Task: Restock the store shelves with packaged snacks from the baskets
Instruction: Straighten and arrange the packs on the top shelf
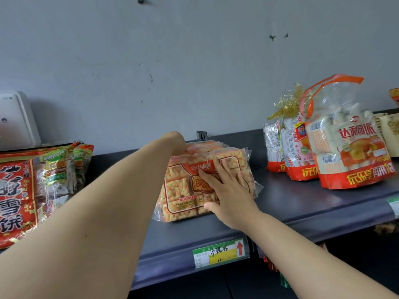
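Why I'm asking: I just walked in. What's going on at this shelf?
A person is arranging orange snack packs upright on the dark shelf. The right hand presses flat against the front pack; the left hand reaches over the packs' top, fingers hidden. To the left lie red bags; to the right stand white-and-red bags.

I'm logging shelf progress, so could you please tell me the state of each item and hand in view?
orange snack pack: standing on the shelf, held between both hands.
right hand: flat against the pack's front, fingers straight.
left hand: at the pack's top rear, fingers hidden.
pie bags: upright at right, untouched.
red cracker bags: standing at left, untouched.
price tag: seated in the shelf rail.
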Tool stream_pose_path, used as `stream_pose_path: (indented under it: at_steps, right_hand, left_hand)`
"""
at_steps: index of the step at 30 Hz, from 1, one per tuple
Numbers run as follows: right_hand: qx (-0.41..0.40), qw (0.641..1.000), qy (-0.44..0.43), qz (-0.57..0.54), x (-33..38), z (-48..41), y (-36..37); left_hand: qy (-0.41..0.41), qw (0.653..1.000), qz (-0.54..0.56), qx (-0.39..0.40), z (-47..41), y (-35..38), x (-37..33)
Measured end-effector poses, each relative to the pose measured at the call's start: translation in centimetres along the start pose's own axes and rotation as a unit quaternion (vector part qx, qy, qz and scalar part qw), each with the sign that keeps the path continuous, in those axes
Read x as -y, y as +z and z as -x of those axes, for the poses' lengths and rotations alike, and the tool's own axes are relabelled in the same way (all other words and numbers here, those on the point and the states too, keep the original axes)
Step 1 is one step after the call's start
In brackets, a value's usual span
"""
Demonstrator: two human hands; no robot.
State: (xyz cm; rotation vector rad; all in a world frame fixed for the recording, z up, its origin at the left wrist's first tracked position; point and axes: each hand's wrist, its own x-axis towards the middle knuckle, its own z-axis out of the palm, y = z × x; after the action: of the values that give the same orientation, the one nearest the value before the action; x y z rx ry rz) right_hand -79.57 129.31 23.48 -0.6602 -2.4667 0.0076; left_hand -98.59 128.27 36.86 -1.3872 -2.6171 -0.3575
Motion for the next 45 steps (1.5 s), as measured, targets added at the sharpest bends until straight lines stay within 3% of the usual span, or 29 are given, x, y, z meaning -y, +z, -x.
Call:
stream_pose_path:
  at_steps: [7, 9, 12, 16, 18, 20, 23, 31, 37, 41, 45]
  right_hand:
    - [-0.005, 1.000, -0.001, -0.008, -0.3, 0.0, 0.4]
    - [-0.003, 1.000, 0.000, -0.018, -0.3, -0.1, 0.4]
    - [0.004, 0.998, 0.007, -0.062, -0.2, -0.1, 0.0]
    - [-0.027, 0.987, 0.025, -0.154, 0.3, 0.7, -1.2]
    - [-0.079, 0.985, 0.038, -0.149, 0.4, 1.2, -1.6]
    - [-0.124, 0.985, 0.055, -0.109, 0.1, 1.9, -1.6]
    - [-0.123, 0.986, 0.097, -0.061, -0.4, 3.3, -1.3]
    - [0.028, 0.991, 0.128, -0.039, -0.9, 3.9, -1.3]
    - [0.043, 0.991, 0.120, -0.034, -1.1, 4.0, -1.3]
    - [-0.046, 0.990, 0.122, -0.056, -1.0, 4.7, -1.1]
    - [-0.134, 0.984, 0.072, -0.094, -0.4, 5.8, -1.7]
  left_hand:
    - [-0.025, 0.996, 0.060, 0.061, 0.4, 0.3, -0.5]
    - [-0.015, 0.996, 0.088, 0.005, 1.1, -0.1, -0.2]
    - [-0.009, 0.983, 0.114, -0.147, 3.3, -0.1, 0.9]
    - [0.003, 0.971, 0.146, -0.191, 8.5, 1.0, 2.4]
    - [0.017, 0.968, 0.133, -0.213, 11.1, 2.2, 2.9]
    - [0.002, 0.969, 0.128, -0.210, 13.5, 3.6, 3.1]
    - [-0.037, 0.969, 0.162, -0.184, 16.7, 5.8, 2.5]
    - [-0.092, 0.981, 0.152, -0.072, 18.6, 8.9, 2.6]
    - [-0.109, 0.979, 0.115, -0.125, 18.8, 9.3, 2.1]
    - [-0.074, 0.970, 0.112, -0.205, 19.0, 9.2, 2.0]
    - [-0.009, 0.953, 0.114, -0.280, 19.5, 8.8, 2.1]
